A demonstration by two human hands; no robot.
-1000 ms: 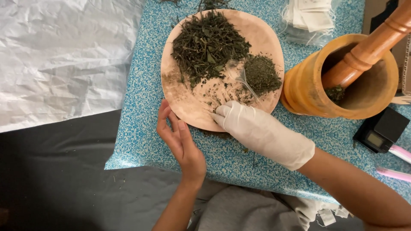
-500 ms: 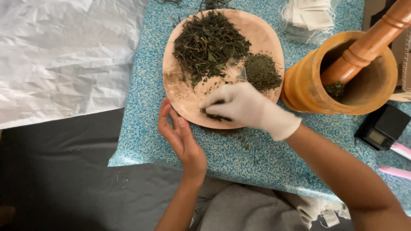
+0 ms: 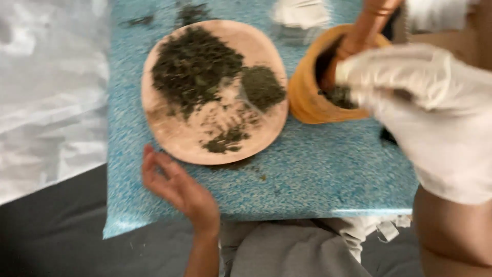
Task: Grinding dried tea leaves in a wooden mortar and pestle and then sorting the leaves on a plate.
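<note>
A round wooden plate on the blue speckled table carries a large heap of dried green herbs, a finer pile and a small scrap near its front rim. My bare left hand rests open on the table, just short of the plate's front edge. My right hand, in a white glove, hovers blurred over the wooden mortar. Its fingers are bunched, with dark herb bits at their tips. A wooden pestle leans in the mortar.
A white crinkled sheet lies left of the table. White packets sit at the back behind the plate. Grey cloth covers my lap below the table's front edge. Loose herb crumbs dot the table.
My gloved right hand left the plate's front rim and swung right and up to the mortar. The view shifted and blurred. My left hand stayed by the plate.
</note>
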